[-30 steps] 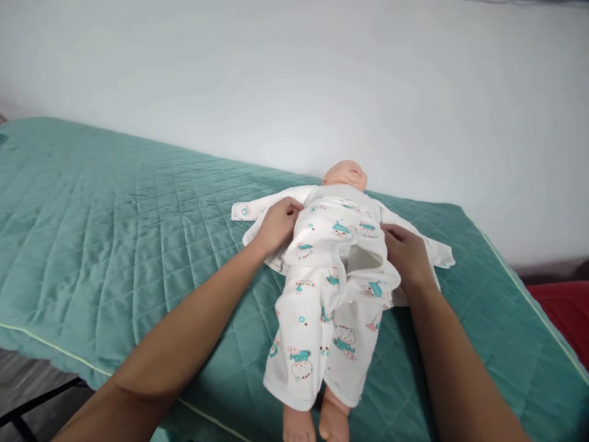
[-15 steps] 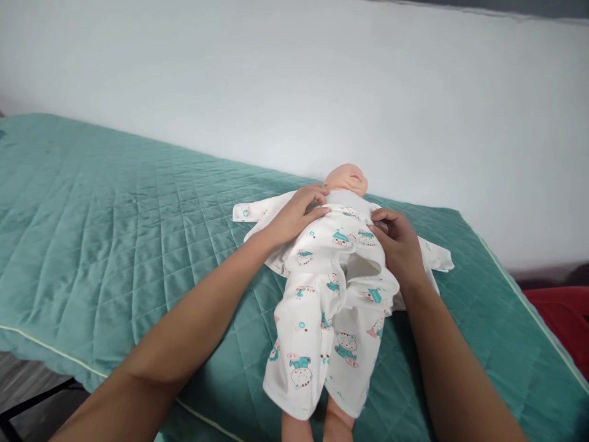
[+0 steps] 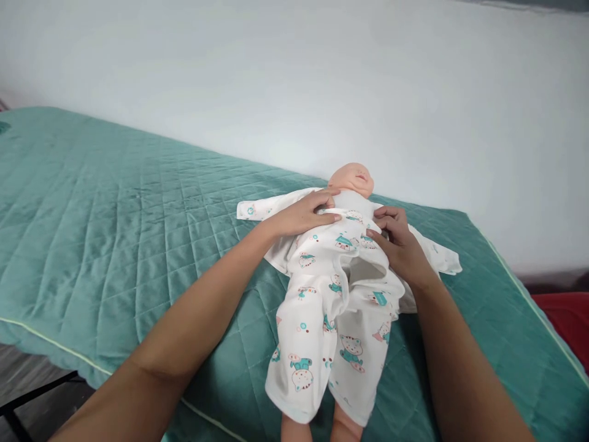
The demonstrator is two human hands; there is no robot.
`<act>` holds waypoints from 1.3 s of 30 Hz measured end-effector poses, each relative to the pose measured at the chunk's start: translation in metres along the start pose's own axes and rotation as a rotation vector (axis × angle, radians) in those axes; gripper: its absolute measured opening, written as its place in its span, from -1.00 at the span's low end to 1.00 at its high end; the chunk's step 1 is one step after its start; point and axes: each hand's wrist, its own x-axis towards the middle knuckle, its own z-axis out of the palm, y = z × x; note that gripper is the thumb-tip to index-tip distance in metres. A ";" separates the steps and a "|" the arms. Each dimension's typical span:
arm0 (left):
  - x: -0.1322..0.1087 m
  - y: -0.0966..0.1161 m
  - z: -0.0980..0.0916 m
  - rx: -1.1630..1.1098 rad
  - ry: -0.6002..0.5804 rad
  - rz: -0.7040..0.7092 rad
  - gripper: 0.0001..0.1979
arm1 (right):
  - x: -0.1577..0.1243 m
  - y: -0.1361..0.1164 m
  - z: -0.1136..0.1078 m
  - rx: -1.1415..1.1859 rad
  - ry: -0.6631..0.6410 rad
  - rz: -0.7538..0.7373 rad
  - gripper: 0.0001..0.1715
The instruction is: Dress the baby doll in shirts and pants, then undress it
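Head view looks down at a doll (image 3: 352,179) lying on its back, feet at 6 o'clock and head at 12 o'clock. Closest to the camera, its bare feet (image 3: 344,431) poke out of white trousers (image 3: 317,350) with little green pictures.

Both arms reach in long and nearly straight, the left from 7 o'clock and the right from 5 o'clock. A moment ago the hands were lower, at the doll's sides. Now they have slid up to the top of the shirt (image 3: 322,245), just under the chin. So the work is now at the neck edge of the shirt.

The left hand (image 3: 304,215) lies palm down on the chest, on the 9 o'clock side. Its fingers are stretched out and the thumb is spread, so its grip is open and only presses on the cloth. The right hand (image 3: 400,245) sits on the 3 o'clock side. Its fingers (image 3: 384,222) curl on the shirt's edge, but I cannot tell if its grip pinches the cloth or just touches it. The hands are near each other but apart.

One sleeve (image 3: 251,210) lies flat toward 9 o'clock. The doll rests on a green quilted bed (image 3: 115,215). A red thing (image 3: 564,319) shows past the bed at 3 o'clock. Farthest away is a plain pale wall (image 3: 276,73).
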 end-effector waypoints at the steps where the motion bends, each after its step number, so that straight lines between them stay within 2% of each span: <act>1: 0.001 -0.001 0.000 0.002 -0.007 0.010 -0.75 | 0.001 0.000 0.002 -0.005 0.023 -0.018 -0.61; 3: 0.004 -0.005 0.001 -0.002 0.015 0.022 -0.75 | 0.002 0.001 0.005 -0.005 0.059 -0.030 -0.58; 6: 0.011 -0.010 0.006 0.012 0.114 -0.012 -0.77 | 0.007 0.000 0.008 -0.022 0.095 0.015 -0.60; 11: 0.030 -0.020 0.011 0.092 0.254 -0.056 -0.75 | 0.023 0.001 0.009 -0.203 0.160 0.140 -0.55; 15: 0.050 -0.033 0.013 0.174 0.375 -0.089 -0.75 | 0.042 0.010 0.011 -0.297 0.204 0.149 -0.48; 20: 0.061 -0.046 0.016 0.204 0.422 -0.105 -0.86 | 0.050 0.025 0.015 -0.237 0.295 0.165 -0.51; 23: 0.057 -0.047 0.017 0.155 0.403 -0.084 -0.93 | 0.044 0.024 0.017 -0.140 0.360 0.158 -0.67; 27: 0.046 -0.045 0.017 0.123 0.385 -0.002 -0.80 | 0.031 0.012 0.018 -0.051 0.343 0.142 -0.81; 33: 0.026 -0.046 0.015 0.200 0.368 0.064 -0.68 | 0.014 0.002 0.017 0.047 0.277 0.081 -0.74; 39: -0.004 -0.046 0.020 0.376 0.408 0.040 -0.64 | -0.017 0.004 0.017 0.219 0.285 0.230 -0.64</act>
